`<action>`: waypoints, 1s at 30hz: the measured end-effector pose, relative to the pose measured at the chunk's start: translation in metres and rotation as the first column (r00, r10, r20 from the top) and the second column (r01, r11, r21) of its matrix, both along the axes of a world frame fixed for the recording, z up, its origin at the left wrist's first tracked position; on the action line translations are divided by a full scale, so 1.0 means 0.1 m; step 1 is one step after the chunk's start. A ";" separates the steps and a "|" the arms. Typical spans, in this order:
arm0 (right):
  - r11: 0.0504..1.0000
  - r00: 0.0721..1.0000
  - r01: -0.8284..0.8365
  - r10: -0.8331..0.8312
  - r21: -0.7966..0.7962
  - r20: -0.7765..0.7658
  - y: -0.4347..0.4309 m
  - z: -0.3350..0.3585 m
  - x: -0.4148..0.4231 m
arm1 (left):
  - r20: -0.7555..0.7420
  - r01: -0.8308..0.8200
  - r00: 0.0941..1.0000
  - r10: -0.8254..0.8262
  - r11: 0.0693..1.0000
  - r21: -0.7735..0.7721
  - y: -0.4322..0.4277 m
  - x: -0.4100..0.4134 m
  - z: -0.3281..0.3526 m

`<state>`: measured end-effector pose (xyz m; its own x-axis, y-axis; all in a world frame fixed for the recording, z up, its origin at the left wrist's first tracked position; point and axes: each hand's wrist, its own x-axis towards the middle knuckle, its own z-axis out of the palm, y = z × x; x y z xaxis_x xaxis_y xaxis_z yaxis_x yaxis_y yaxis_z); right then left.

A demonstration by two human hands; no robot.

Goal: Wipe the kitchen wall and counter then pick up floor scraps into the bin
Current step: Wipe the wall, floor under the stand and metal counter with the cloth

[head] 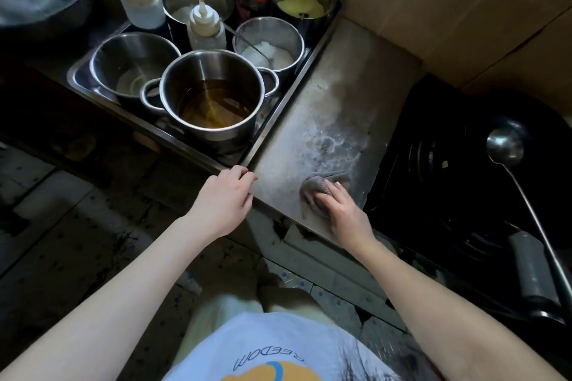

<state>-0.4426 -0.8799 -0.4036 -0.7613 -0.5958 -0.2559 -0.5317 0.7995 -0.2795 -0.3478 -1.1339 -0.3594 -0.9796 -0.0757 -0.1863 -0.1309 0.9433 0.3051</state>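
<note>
Two hands: we see both mid-frame, at the front edge of the steel desk (334, 96).
Left hand (227, 195): its fingers curl over the desk's front edge and grip it, just beside the near corner of the tray (292, 86).
Right hand (343, 210): we find it flat, fingers nearly straight, pressing on the cloth (315, 187).
Cloth: grey and bunched, lying on the desk right of centre, just below a wet, foamy smear.
Tray: upper left, holding squeeze bottles and steel pots, among them an oil pot (213, 102).
Wok (464, 164): black, at the right edge, with a ladle (504, 145) resting in it.
</note>
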 end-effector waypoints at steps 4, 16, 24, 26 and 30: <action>0.997 0.997 0.077 -0.078 -0.010 -0.011 0.18 -0.02 0.00 | 0.020 0.003 1.000 -0.003 1.000 -0.005 -0.02 -0.01 -0.01; 0.971 0.967 -0.234 0.238 -0.045 0.091 -0.79 -0.02 -0.04 | 0.028 -0.040 0.999 0.041 0.999 -0.022 -0.17 -0.04 0.02; 0.977 0.975 -0.207 0.211 -0.057 0.064 -0.70 -0.05 -0.44 | 0.016 -0.019 1.000 0.019 1.000 0.008 -0.15 -0.11 0.02; 0.994 0.996 -0.063 0.068 -0.090 0.050 -0.53 -0.08 -0.52 | 0.016 -0.006 1.000 0.005 1.000 0.018 -0.13 -0.15 0.01; 0.975 0.982 0.190 -0.186 -0.117 0.042 -0.18 -0.11 -0.71 | 0.013 0.017 1.000 -0.017 0.999 0.030 -0.09 -0.24 0.01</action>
